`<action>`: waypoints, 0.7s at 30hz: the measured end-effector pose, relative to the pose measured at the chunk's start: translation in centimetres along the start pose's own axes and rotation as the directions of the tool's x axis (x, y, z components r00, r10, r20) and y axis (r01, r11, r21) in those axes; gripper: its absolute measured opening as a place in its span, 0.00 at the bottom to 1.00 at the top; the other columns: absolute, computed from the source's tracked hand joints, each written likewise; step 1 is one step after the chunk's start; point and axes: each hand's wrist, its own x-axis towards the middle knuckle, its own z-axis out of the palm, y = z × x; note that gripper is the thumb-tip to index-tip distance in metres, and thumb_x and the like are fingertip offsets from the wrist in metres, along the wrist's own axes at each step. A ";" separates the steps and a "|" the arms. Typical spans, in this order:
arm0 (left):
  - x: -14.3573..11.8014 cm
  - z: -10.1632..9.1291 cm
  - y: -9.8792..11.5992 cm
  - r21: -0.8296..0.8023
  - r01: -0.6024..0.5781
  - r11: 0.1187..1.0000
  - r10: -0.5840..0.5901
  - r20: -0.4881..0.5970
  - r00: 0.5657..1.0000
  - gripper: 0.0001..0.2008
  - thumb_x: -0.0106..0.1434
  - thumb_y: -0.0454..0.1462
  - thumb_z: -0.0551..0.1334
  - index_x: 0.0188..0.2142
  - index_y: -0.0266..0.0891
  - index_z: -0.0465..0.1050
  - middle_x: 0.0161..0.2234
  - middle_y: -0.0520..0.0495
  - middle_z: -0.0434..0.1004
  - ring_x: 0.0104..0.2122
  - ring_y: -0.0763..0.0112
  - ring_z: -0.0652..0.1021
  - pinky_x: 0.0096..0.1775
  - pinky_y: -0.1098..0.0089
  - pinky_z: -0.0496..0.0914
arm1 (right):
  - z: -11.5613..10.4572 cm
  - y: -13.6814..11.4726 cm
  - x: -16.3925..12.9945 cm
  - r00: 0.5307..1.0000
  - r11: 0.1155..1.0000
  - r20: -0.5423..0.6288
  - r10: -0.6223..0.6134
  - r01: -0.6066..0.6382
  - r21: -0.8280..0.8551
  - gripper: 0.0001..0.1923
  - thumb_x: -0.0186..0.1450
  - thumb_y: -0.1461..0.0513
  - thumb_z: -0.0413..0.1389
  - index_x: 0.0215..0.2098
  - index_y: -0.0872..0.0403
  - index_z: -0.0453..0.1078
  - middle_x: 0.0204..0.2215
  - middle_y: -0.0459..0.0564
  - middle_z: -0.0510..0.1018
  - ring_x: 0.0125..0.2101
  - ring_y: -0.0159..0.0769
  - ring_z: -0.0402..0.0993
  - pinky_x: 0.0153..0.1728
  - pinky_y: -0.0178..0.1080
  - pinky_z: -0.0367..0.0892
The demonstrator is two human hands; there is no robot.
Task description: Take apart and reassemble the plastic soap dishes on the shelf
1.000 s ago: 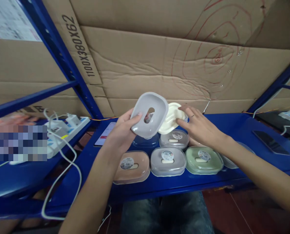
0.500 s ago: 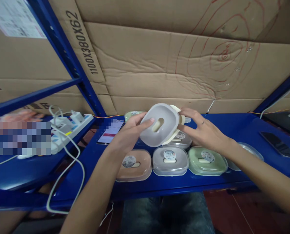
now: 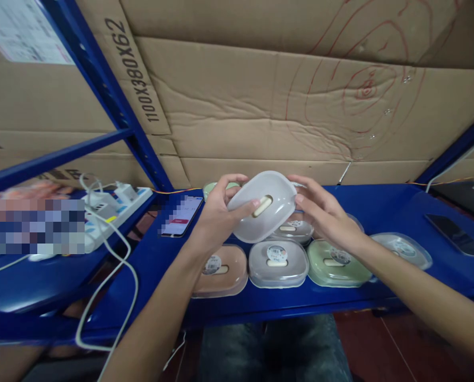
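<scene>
Over the back of the blue table, a grey oval plastic container (image 3: 256,223) is held up and tilted. A cream bar shows in the slot at its middle. My left hand (image 3: 223,207) grips its left side, with the thumb lying across the face beside the slot. My right hand (image 3: 320,207) holds the right edge between thumb and fingers. Below are a peach container (image 3: 232,276), a grey container with a round label (image 3: 278,273) and a green container (image 3: 336,276), all with clear covers. Another labelled grey one (image 3: 294,232) sits partly hidden behind them.
Further right lie a pale clear-covered container (image 3: 404,249) and a dark phone (image 3: 457,233). A lit phone (image 3: 183,215) lies to the left, near a white power strip (image 3: 137,199) with hanging cables. Blue shelf posts (image 3: 101,90) and a cardboard wall (image 3: 229,95) stand behind.
The cream piece behind the grey container has gone out of sight, its bar still in the slot. My right hand has closed in from spread fingers onto the container's right edge.
</scene>
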 end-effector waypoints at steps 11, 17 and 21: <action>0.0 0.4 0.1 -0.029 -0.008 1.000 0.008 0.003 1.000 0.24 0.59 0.44 0.76 0.53 0.44 0.76 0.45 0.45 0.84 0.38 0.62 0.83 0.35 0.67 0.76 | 0.9 0.9 1.0 0.981 0.996 -0.174 0.084 -0.089 -0.022 0.22 0.66 0.48 0.70 0.52 0.48 0.74 0.48 0.53 0.84 0.46 0.48 0.82 0.47 0.54 0.83; 0.2 0.4 -0.7 -0.122 0.084 0.989 -0.070 0.113 0.991 0.23 0.58 0.46 0.78 0.50 0.40 0.83 0.44 0.43 0.86 0.38 0.64 0.82 0.35 0.69 0.76 | 0.9 0.8 1.1 0.964 0.996 -0.252 0.087 -0.086 0.015 0.26 0.64 0.46 0.72 0.51 0.49 0.73 0.46 0.54 0.83 0.44 0.47 0.82 0.44 0.54 0.84; 0.2 -0.2 -0.3 -0.093 0.054 0.994 -0.047 0.070 0.996 0.20 0.59 0.45 0.78 0.48 0.39 0.84 0.43 0.43 0.86 0.38 0.61 0.83 0.34 0.67 0.77 | 0.8 0.5 1.2 0.977 0.991 -0.171 0.124 -0.114 0.069 0.26 0.64 0.46 0.73 0.51 0.48 0.72 0.48 0.53 0.84 0.43 0.45 0.84 0.45 0.53 0.85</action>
